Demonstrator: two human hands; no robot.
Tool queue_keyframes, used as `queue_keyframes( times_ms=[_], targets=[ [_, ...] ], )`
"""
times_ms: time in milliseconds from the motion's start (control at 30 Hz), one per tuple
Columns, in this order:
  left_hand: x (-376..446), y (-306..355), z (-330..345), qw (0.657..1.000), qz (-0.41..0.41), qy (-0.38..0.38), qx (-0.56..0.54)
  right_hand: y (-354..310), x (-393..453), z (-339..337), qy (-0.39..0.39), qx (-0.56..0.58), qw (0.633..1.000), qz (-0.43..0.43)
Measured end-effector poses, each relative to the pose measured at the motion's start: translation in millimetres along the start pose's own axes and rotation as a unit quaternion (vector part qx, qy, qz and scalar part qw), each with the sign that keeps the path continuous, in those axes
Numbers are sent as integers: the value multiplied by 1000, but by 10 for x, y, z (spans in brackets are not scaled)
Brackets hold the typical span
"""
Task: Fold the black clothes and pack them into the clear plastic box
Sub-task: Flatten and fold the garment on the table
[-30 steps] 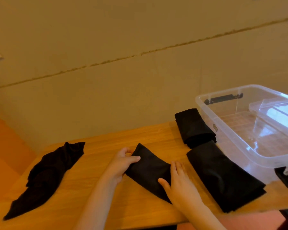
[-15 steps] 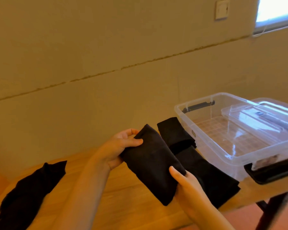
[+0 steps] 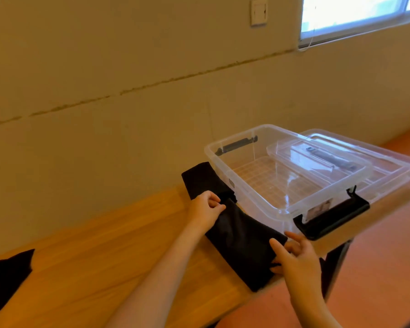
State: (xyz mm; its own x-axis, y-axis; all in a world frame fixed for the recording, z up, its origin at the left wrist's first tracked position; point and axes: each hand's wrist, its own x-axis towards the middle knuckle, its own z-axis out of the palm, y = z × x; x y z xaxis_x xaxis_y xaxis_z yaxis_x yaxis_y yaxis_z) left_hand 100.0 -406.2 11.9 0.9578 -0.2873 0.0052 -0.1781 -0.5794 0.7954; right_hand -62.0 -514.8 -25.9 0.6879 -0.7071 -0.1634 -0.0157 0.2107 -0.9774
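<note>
A folded black garment (image 3: 242, 242) lies beside the clear plastic box (image 3: 225, 162), on top of another folded black piece at the table's right front. My left hand (image 3: 205, 209) pinches its far end. My right hand (image 3: 296, 259) holds its near end, thumb on top and fingers underneath. A second folded black garment (image 3: 200, 178) lies against the box's left wall, just behind my left hand. An unfolded black garment (image 3: 5, 278) lies at the table's far left. The box holds no clothes.
The box's clear lid (image 3: 341, 157) rests tilted across the box's right side. Black latch handles sit at the box's far end (image 3: 237, 145) and near end (image 3: 331, 218). The wooden table (image 3: 118, 245) stands against a beige wall; its right edge is just past the box.
Both hands lifted the folded garment from the middle of the table, carried it right and set it down on the folded piece next to the box. The view turned right.
</note>
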Motion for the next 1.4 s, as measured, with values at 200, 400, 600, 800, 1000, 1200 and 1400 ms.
queue_keyframes(
  times_ms=[200, 400, 600, 800, 1000, 1200, 1400],
  targets=[
    [-337, -147, 61, 974, 77, 199, 73, 74, -3, -6, 22, -82, 993, -78],
    [-635, -231, 398, 989, 59, 113, 72, 162, -68, 40, 66, -74, 985, -138],
    [-425, -305, 436, 984, 116, 117, 70, 387, -80, -90, 41, -242, 879, -408],
    [-458, -308, 331, 955, 164, 115, 219, 400, 2, 78, -80, -421, 802, -416],
    [-456, -287, 260, 891, 210, -17, 402, 507, -53, -22, -100, -500, 793, -335],
    [-438, -244, 245, 867, 210, -55, 449, 196, -54, 118, -47, -524, 774, -351],
    [-422, -335, 244, 887, 199, -48, 413, 191, 27, 220, -134, -639, 711, -262]
  ],
)
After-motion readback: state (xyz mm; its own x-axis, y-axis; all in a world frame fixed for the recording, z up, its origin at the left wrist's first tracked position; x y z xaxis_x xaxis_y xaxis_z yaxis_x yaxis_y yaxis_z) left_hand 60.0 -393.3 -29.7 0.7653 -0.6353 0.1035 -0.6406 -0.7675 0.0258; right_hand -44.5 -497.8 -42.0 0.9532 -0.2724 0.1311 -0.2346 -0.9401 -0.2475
